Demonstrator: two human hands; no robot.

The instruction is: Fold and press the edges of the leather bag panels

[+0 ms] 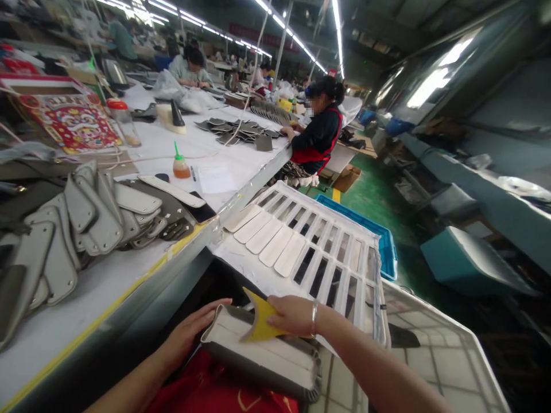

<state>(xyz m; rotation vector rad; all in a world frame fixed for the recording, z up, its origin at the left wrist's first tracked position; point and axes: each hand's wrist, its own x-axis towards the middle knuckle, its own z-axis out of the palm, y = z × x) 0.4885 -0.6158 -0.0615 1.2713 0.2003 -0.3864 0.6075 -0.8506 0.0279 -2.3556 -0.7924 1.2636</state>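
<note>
Right grip (289,315) clamped on yellow curved-edge scraper (259,318), set over strip stack (275,360) at six o'clock; left grip (194,328) apart, by stack's ten-o'clock end. Best: scraper flat, pressure even, left grip steadying stack, clear of blade.

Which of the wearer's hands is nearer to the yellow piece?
Right: the right hand grips the yellow piece, while the left hand is to its left, beside the left end of the pale-topped block, not touching the piece.
</note>
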